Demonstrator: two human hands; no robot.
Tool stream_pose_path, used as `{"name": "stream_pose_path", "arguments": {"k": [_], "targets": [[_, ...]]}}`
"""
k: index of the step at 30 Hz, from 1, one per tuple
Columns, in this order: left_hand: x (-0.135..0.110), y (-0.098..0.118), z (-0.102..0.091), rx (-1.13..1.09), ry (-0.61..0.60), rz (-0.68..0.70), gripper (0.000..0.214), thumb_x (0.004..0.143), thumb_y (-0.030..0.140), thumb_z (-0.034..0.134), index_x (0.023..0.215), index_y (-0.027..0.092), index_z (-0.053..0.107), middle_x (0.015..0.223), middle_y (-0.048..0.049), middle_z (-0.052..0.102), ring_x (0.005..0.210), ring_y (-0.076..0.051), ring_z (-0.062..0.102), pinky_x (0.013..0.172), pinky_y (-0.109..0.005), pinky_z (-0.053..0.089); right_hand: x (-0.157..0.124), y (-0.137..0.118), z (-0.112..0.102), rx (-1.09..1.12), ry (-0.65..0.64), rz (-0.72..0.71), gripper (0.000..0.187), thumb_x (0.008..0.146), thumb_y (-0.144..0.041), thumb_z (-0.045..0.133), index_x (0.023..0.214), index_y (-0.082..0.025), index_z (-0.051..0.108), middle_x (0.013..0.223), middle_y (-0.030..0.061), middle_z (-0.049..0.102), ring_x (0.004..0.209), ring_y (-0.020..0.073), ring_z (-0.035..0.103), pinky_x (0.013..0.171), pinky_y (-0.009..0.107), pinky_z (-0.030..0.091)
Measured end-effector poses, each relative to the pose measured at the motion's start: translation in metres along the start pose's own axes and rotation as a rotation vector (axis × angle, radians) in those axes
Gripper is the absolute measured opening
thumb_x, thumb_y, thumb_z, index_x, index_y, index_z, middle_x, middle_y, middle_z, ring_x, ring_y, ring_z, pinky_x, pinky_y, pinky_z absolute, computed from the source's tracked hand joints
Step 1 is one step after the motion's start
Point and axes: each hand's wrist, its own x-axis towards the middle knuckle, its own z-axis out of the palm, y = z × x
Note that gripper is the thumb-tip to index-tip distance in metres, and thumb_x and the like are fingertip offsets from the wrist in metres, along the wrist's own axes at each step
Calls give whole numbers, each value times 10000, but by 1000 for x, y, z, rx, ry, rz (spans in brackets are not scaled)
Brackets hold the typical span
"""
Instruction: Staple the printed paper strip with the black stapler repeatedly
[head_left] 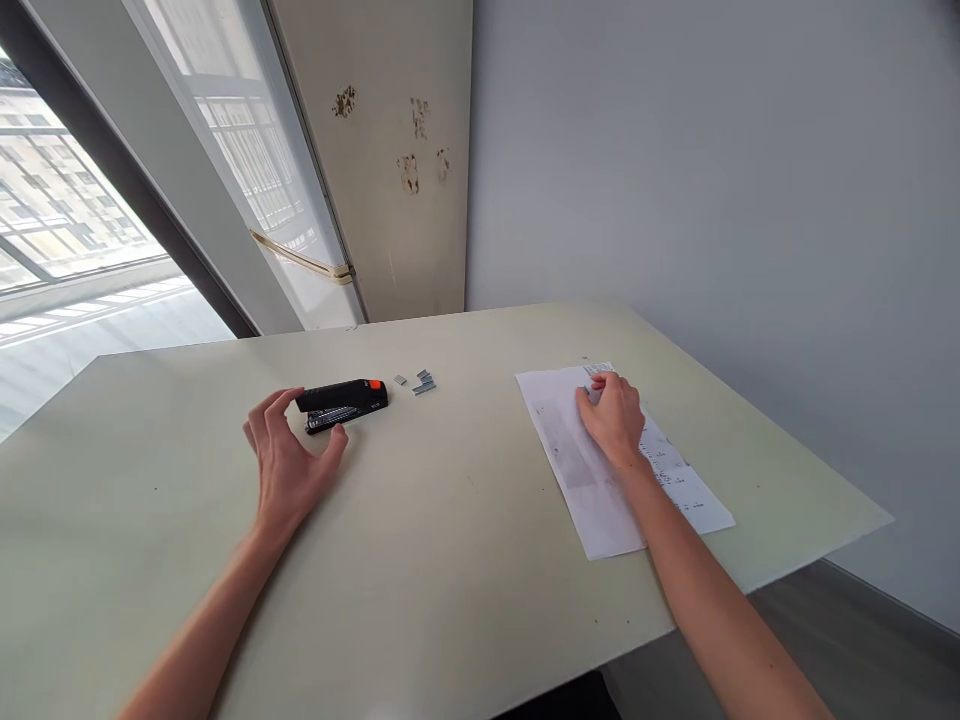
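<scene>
My left hand [289,470] is at the near left end of a black stapler [341,402] with an orange patch at its far end. Its thumb and fingers are spread apart around that end, and the fingertips come close to or touch the top arm; the stapler lies on the table. Over printed sheets of paper [559,440] on the right is my right hand [615,415], fingers loosely curled and thumb held apart from them. It seems to rest on the sheets; I see nothing between its fingers.
Several small strips of staples [424,382] lie just beyond the stapler. The pale table [465,560] ends at a grey wall [697,180] on the right. Behind its far edge stands a white fridge [405,230] with stained patches, and a window [67,190] is at the left.
</scene>
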Motion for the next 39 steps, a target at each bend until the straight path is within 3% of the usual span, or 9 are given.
{"name": "stream_pose_path", "arguments": {"k": [6, 12, 15, 20, 24, 27, 32, 36, 39], "targets": [[-3, 7, -3, 32, 57, 33, 584, 869, 355, 660, 1397, 221, 452, 1424, -158, 432, 1401, -352, 398, 1201, -547, 328, 17, 24, -13, -50, 34, 98, 256, 901, -292, 524, 1118, -215, 636, 1051, 110, 741, 1044, 302, 623, 721, 377, 451], [-4, 9, -4, 1, 76, 63, 535, 883, 316, 662, 1370, 208, 468, 1400, -167, 418, 1410, -356, 375, 1206, -561, 309, 30, 65, -44, -116, 65, 173, 309, 858, -312, 559, 1100, -158, 675, 1110, 205, 716, 1066, 372, 595, 763, 469, 477], [-5, 8, -3, 7, 94, 79, 527, 886, 306, 672, 1370, 204, 491, 1404, -173, 419, 1395, -366, 385, 1185, -567, 337, 20, 66, -51, -105, 40, 58, 401, 868, -381, 587, 1187, -154, 671, 1265, 225, 676, 1203, 389, 557, 860, 491, 501], [-7, 12, 0, 36, 130, 161, 444, 906, 256, 660, 1332, 210, 545, 1399, -184, 433, 1357, -372, 415, 1122, -565, 398, -23, 50, -48, -27, -163, -382, 463, 1018, -491, 467, 1316, -188, 650, 1454, 154, 638, 1411, 320, 523, 1183, 522, 390], [-14, 20, 3, 23, 117, 238, 395, 922, 222, 644, 1310, 220, 569, 1386, -176, 446, 1316, -357, 449, 1082, -549, 433, -49, 43, -41, -134, -371, -379, 640, 1068, -592, 332, 1556, -208, 488, 1703, 101, 370, 1602, 287, 272, 1299, 536, 243], [-18, 25, 5, -10, 69, 269, 332, 938, 219, 629, 1268, 229, 594, 1365, -167, 471, 1293, -352, 468, 1059, -545, 450, -59, 37, -37, -204, -433, -362, 705, 1074, -622, 256, 1642, -219, 372, 1753, 66, 233, 1632, 271, 163, 1326, 539, 164], [-21, 31, 7, -130, -124, 420, 173, 988, 189, 574, 1143, 250, 622, 1244, -102, 616, 1175, -282, 572, 1054, -495, 452, -94, 0, -33, -171, -471, -446, 741, 1073, -634, 239, 1660, -193, 344, 1760, 73, 181, 1641, 267, 97, 1336, 535, 109], [-22, 35, 10, -251, -395, 459, 143, 1028, 238, 559, 1145, 254, 640, 1230, -65, 684, 1179, -245, 612, 1078, -449, 453, -139, -61, -28, -23, -619, -443, 771, 1069, -654, 244, 1666, -174, 331, 1767, 60, 98, 1643, 275, 13, 1339, 536, 29], [-22, 35, 9, -252, -520, 453, 224, 1018, 338, 605, 1224, 263, 651, 1292, -66, 697, 1256, -266, 601, 1120, -470, 434, -168, -112, -27, 162, -789, -381, 808, 1064, -665, 245, 1661, -128, 331, 1762, 68, 29, 1634, 293, -76, 1329, 558, -31]]}}
